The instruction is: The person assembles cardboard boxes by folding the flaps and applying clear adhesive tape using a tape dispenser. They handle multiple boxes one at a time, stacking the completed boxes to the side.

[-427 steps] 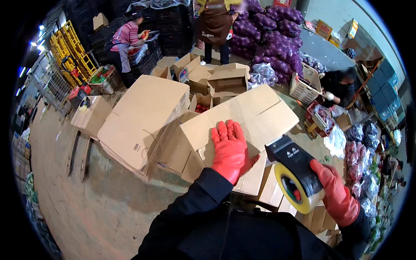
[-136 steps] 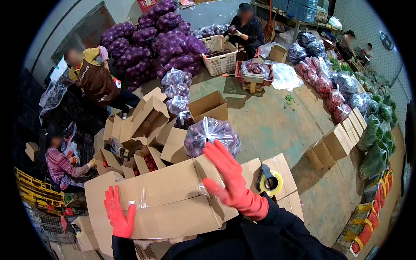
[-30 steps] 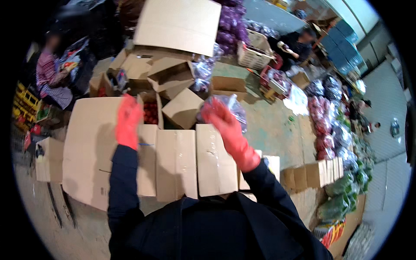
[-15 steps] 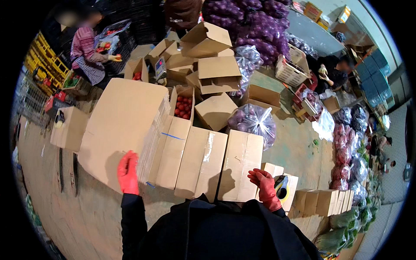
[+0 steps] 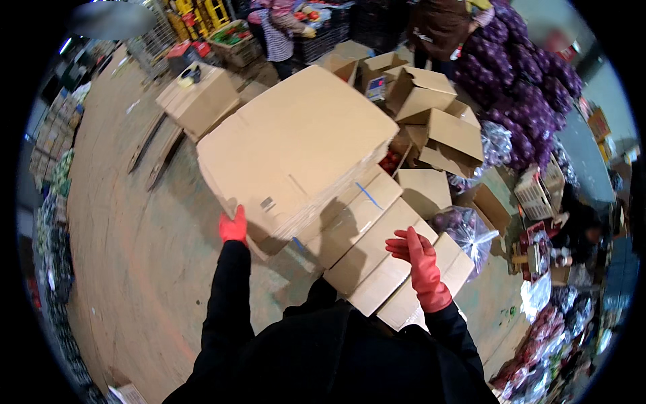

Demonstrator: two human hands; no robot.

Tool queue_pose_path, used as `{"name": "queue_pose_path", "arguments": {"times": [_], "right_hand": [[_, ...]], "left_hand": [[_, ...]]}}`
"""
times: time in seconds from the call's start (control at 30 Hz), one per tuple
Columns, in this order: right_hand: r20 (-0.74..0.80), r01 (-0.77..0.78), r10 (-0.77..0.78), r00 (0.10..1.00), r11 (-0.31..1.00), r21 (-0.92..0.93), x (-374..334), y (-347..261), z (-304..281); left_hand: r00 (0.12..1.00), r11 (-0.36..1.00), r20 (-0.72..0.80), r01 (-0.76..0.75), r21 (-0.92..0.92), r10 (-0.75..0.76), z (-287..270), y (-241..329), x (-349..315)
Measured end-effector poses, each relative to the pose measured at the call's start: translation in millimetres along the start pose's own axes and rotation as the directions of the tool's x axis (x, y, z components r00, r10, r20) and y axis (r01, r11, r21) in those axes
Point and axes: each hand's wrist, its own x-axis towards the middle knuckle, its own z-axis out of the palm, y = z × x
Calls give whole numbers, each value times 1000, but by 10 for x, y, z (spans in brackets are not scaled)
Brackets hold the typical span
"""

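Note:
My left hand (image 5: 233, 225), in a red rubber glove, is at the near left edge of a tall stack of flattened cardboard boxes (image 5: 296, 128). Its thumb stands apart from the fingers; whether it touches the cardboard I cannot tell. My right hand (image 5: 418, 262), gloved the same, is held over a row of closed cardboard boxes (image 5: 367, 252) with its fingers stretched out and nothing in it. Blue straps (image 5: 368, 195) show beside the stack.
A cardboard box with a tape roll (image 5: 190, 74) on top stands beyond the stack, near dark pallet forks (image 5: 163, 153). Open cartons (image 5: 447, 145), a clear bag of purple produce (image 5: 468, 232) and purple net sacks (image 5: 505, 87) lie right. Co-workers stand at the back.
My view has swung left, so the stack now sits nearer the middle. My left hand has come to the stack's near edge; my right hand is now above the closed boxes.

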Motion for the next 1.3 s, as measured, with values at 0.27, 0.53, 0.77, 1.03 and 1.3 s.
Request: {"name": "queue_pose_path", "arguments": {"times": [0.27,0.53,0.77,1.03,1.3], "right_hand": [[204,-181,190,960,981,-63,630,204,1122],[317,-302,335,887,942,-149,946,692,1494],[110,-413,414,903,910,-39,1105,736,1253],[-222,66,-81,972,995,-77,652,-329,288],[-398,44,-210,893,921,-387,-1410,-1514,-657]], "left_hand": [[973,901,40,-225,370,226,192,-337,-583],[942,884,270,-292,365,200,16,131,-1275],[603,648,401,-761,30,690,-128,478,-1431],[435,754,650,-557,-349,623,93,1118,-1215],[-61,452,541,-477,-754,839,289,1934,-1969]]}}
